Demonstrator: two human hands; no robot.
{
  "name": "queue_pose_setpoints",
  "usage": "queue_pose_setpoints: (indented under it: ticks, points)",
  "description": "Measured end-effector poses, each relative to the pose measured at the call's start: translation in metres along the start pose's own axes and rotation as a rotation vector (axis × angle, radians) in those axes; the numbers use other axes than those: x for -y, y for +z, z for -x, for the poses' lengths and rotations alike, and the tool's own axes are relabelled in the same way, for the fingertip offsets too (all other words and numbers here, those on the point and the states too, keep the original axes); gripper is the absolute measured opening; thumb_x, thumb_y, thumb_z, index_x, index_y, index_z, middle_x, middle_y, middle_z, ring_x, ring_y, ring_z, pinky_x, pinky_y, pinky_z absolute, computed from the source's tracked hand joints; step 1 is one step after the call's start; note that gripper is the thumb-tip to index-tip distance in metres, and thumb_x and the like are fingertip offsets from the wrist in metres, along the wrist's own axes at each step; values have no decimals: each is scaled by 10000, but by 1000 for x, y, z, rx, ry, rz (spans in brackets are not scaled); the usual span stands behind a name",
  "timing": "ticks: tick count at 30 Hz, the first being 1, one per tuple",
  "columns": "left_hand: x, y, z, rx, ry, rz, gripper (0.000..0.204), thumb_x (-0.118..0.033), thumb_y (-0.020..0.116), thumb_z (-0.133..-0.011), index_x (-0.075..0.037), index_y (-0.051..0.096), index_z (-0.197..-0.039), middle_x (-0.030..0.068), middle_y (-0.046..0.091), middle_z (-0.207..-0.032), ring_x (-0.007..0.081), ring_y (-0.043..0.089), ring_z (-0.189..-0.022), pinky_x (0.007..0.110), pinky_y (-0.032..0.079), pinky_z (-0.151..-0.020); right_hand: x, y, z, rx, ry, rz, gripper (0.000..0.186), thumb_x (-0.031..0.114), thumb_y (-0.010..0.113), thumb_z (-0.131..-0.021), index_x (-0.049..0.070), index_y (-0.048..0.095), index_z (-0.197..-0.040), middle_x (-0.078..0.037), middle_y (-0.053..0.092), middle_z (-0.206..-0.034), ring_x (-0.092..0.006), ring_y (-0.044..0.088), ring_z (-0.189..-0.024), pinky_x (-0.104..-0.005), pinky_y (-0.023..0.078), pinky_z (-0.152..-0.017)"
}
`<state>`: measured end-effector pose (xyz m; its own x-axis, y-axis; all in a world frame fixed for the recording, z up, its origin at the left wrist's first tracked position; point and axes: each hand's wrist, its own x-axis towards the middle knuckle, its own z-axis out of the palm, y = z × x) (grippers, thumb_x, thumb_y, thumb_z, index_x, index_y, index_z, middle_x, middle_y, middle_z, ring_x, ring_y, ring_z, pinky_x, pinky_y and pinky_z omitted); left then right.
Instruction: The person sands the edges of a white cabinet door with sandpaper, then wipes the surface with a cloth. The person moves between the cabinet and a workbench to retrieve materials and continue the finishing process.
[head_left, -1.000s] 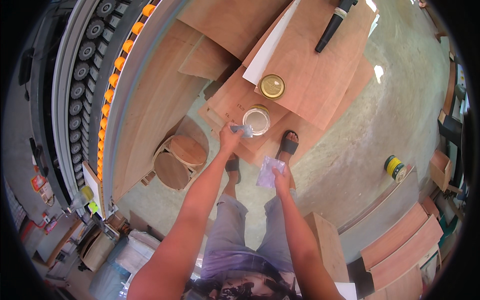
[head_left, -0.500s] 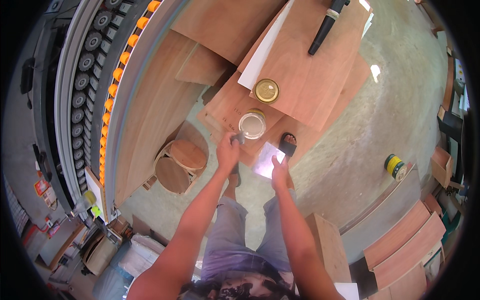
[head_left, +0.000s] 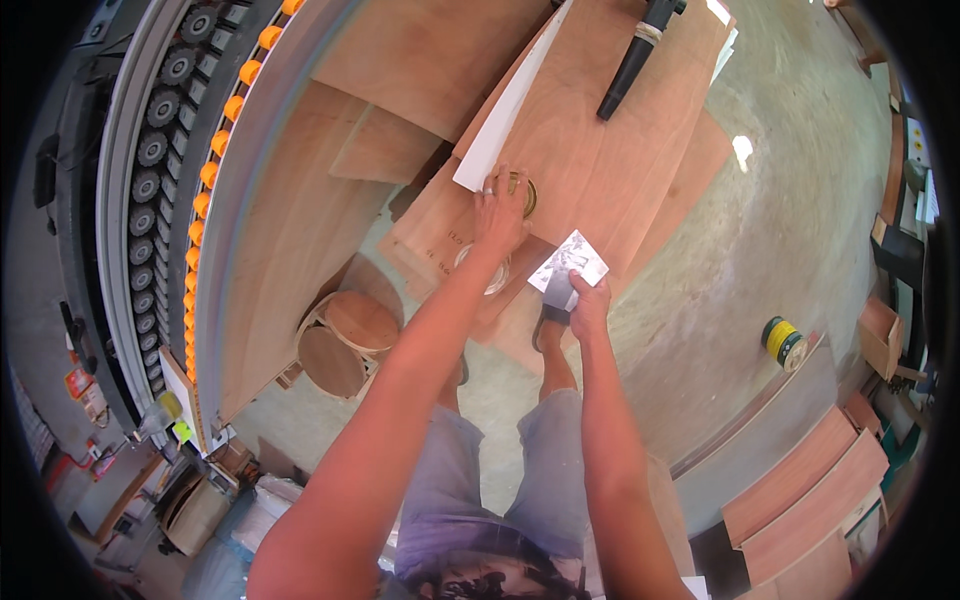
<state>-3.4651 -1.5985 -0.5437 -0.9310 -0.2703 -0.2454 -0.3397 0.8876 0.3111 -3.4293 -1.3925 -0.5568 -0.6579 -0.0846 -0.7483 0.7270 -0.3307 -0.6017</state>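
My left hand reaches forward, its fingers curled over the gold lid lying on the plywood. Just below it, an open tin with a pale rim is partly hidden by my left forearm. My right hand grips a shiny, pale square sheet together with a small grey flat piece, above my sandalled foot. The plywood boards lie stacked beneath, with a white strip along one side.
A black tube tool lies at the far end of the boards. A roller conveyor runs along the left, near wooden discs. A yellow-banded can stands on the right, near leaning panels.
My left hand has moved forward from beside the open tin onto the lid and no longer holds the grey piece, which is now in my right hand. The pale sheet has shifted up and right.
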Motion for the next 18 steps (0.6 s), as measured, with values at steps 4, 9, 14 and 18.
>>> queue_pose_setpoints:
  ticks: [4,9,14,18]
  points:
    - [7,10,-28,170,-19,-143,912,-193,810,-660,-94,345,-1438,142,356,-1458,415,369,-1312,521,380,-1036,8,-17,-2,-4,11,13,386,-37,627,-873,11,512,-1239,-88,626,-1174,-207,626,-1048,-344,498,-914]
    - [14,-3,9,48,-113,148,977,-216,820,-615,-98,324,-1449,148,373,-1460,414,382,-1290,525,366,-1036,-3,-41,11,-34,47,-24,393,-45,627,-867,28,511,-1235,-85,619,-1176,-208,622,-1049,-360,491,-929]
    - [40,12,120,15,-113,110,1030,-229,822,-617,-56,270,-1468,155,358,-1482,395,390,-1287,512,325,-1075,-18,-32,22,-39,107,45,392,-41,605,-864,26,508,-1238,-86,617,-1175,-204,611,-1060,-351,479,-940]
    - [46,27,138,-12,-84,134,1004,-218,844,-623,-35,300,-1446,163,362,-1481,367,368,-1321,491,324,-1080,-33,-9,19,-2,83,40,416,-68,576,-856,17,504,-1257,-75,617,-1182,-186,593,-1073,-336,446,-971]
